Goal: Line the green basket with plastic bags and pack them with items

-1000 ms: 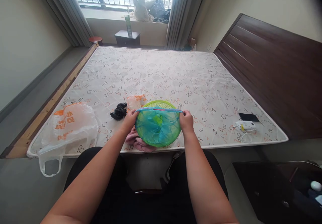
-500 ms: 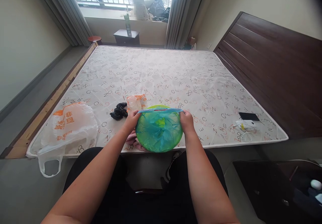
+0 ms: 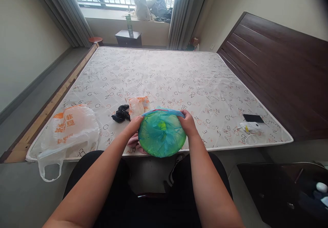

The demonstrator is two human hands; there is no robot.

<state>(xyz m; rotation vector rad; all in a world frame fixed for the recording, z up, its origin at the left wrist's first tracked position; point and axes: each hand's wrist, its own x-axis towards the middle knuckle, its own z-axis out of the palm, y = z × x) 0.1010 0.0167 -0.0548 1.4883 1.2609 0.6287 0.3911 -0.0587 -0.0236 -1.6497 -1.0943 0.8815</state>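
In the middle of the head view a round green bin [image 3: 164, 152] stands at the mattress's near edge, between my knees. A thin blue plastic bag [image 3: 153, 129] lies across its opening and is folded over the far rim, where a red strip shows. My left hand [image 3: 135, 123] is closed on the bag's edge at the left of the rim. Opposite it, my right hand [image 3: 187, 121] pinches the same edge at the right side. A pink cloth [image 3: 134, 143] pokes out beside the bin, partly hidden by my left forearm and the bin.
On the patterned mattress [image 3: 164, 71] lie black plastic bags [image 3: 121, 114], a crumpled orange-and-white bag [image 3: 138, 105] and a larger white bag [image 3: 74, 125]. A phone [image 3: 253, 118] and a white charger [image 3: 249, 126] rest at right. A dark glossy table [image 3: 276, 183] stands lower right.
The blue bag's edge has gone from stretched straight between my hands to curved over the far rim. My right hand has moved slightly left and tilted inward.
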